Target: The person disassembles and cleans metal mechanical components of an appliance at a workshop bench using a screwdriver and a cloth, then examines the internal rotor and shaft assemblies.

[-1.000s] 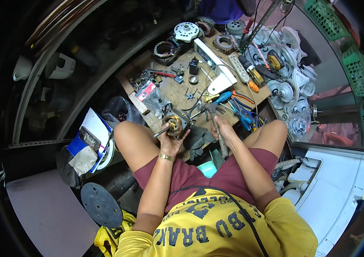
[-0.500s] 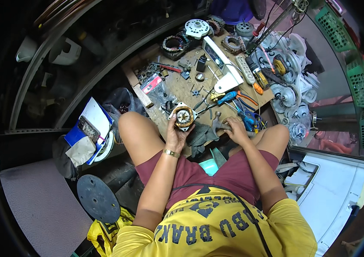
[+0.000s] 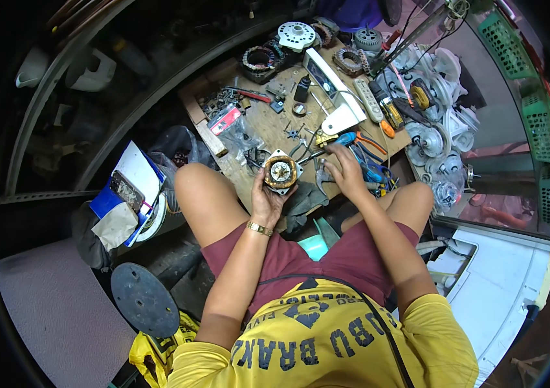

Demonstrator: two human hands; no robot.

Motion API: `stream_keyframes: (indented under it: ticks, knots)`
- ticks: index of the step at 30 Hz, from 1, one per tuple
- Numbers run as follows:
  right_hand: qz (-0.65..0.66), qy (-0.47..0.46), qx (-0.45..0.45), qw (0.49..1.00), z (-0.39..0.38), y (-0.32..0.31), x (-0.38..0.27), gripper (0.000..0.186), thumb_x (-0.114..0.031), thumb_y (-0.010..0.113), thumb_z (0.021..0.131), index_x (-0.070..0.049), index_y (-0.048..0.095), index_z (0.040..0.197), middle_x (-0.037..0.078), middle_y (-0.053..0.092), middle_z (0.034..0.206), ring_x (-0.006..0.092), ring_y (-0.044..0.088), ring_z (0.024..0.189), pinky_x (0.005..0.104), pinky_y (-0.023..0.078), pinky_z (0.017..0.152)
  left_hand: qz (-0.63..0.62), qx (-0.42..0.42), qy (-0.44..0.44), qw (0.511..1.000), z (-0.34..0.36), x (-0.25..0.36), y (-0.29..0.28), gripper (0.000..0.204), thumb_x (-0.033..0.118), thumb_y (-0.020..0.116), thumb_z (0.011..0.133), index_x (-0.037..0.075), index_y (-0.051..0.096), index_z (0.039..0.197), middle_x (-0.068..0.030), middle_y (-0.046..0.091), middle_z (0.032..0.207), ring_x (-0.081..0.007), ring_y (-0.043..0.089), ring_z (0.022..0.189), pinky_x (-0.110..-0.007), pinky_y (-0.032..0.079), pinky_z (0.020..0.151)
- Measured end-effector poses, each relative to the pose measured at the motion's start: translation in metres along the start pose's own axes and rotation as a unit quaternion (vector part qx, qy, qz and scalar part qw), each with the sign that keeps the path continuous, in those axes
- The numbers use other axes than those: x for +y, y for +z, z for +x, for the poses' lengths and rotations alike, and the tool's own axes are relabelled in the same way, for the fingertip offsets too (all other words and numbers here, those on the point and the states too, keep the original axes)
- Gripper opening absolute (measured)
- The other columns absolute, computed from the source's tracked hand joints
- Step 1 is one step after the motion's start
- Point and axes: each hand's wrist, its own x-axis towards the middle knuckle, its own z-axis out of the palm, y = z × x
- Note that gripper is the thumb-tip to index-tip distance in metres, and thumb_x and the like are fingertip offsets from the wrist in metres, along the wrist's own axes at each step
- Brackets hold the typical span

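Observation:
My left hand [image 3: 268, 204] is closed around a small electric motor part [image 3: 281, 172], a stator with copper winding in a pale metal housing with corner lugs. Its open face points up, above the near edge of the bench. Over the tools, my right hand [image 3: 347, 173] has its thumb and fingers apart. Its fingertips come close to the end of a slim screwdriver-like tool [image 3: 314, 155]; whether they touch it I cannot tell. A hammer [image 3: 322, 178], partly hidden, lies beneath that hand. Blue-handled pliers [image 3: 346, 138] and orange-handled pliers [image 3: 372, 143] lie just beyond.
A grey rag [image 3: 304, 208] hangs over the edge of the wooden bench [image 3: 275, 132]. Farther back are a white angled casing [image 3: 336, 90], a black bottle [image 3: 302, 89], a power strip [image 3: 368, 100] and stator rings [image 3: 259, 59]. White plastic parts [image 3: 446, 129] are heaped at the right.
My right hand has moved up and left, from the hammer's handle toward the slim tool and pliers. My left hand still holds the motor part in about the same place.

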Motion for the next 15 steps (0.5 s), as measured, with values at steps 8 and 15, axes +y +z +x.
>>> stream_keyframes:
  ticks: [8, 15]
  knots:
    - [0.208, -0.151, -0.107, 0.960, 0.048, -0.041, -0.121, 0.047, 0.001, 0.060, 0.092, -0.002, 0.056, 0.139, 0.019, 0.059, 0.139, 0.0355, 0.059, 0.128, 0.0412, 0.048, 0.105, 0.015, -0.033, 0.013, 0.999, -0.002, -0.002, 0.013, 0.050, 0.050, 0.040, 0.105, 0.016, 0.051, 0.139, -0.0077, 0.058, 0.138, -0.0250, 0.058, 0.126, -0.054, 0.049, 0.104]
    - [0.205, -0.148, -0.056, 0.966, 0.044, -0.027, -0.121, 0.025, 0.001, 0.070, 0.085, -0.001, 0.072, 0.110, 0.015, 0.074, 0.106, 0.0315, 0.074, 0.092, 0.0348, 0.058, 0.075, 0.021, -0.034, 0.001, 0.999, -0.004, -0.003, 0.008, 0.053, 0.051, 0.042, 0.104, 0.013, 0.049, 0.141, -0.0105, 0.057, 0.138, -0.0254, 0.057, 0.126, -0.055, 0.048, 0.105]
